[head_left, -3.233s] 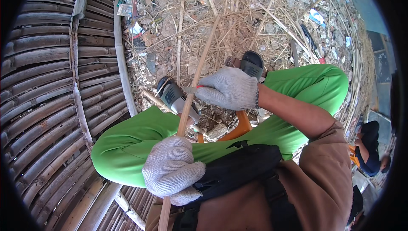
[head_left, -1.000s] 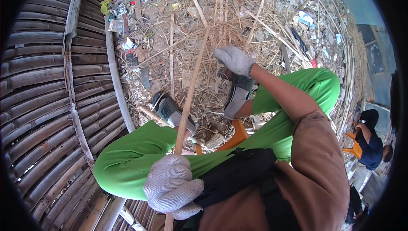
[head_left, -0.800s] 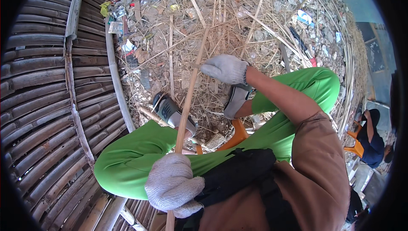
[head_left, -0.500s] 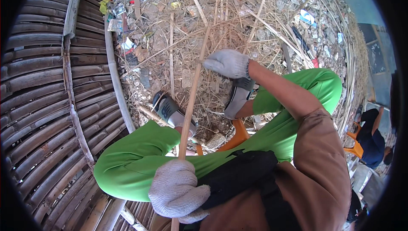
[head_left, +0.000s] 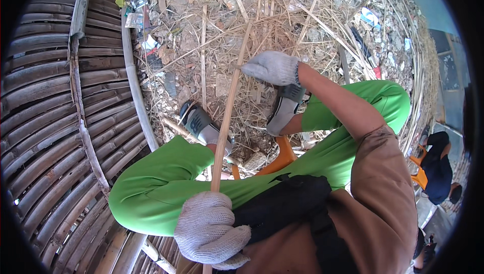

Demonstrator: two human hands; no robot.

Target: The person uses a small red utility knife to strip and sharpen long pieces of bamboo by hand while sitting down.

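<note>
A long, narrow bamboo strip (head_left: 228, 117) slants from my lap up toward the littered ground. My left hand (head_left: 209, 228), in a whitish knitted glove, is wrapped round its lower part, close to my waist. Farther along, my right hand (head_left: 272, 67), gloved the same way, is closed with its fingertips at the strip's right edge. Whether a small tool sits in that pinch is hidden. The strip's far end extends past my right hand over dry straw and shavings (head_left: 275, 32).
Slatted bamboo panelling (head_left: 40, 102) curves along the left. My sandalled feet (head_left: 201, 125) rest on ground strewn with slivers, stones and litter. A knife-like tool with a dark blade (head_left: 363, 47) lies at the right. Beyond, a person (head_left: 437, 168) sits on an orange stool (head_left: 419, 177).
Both hands keep nearly the same places on the strip. My view has shifted slightly, and the person at the far right has moved a little.
</note>
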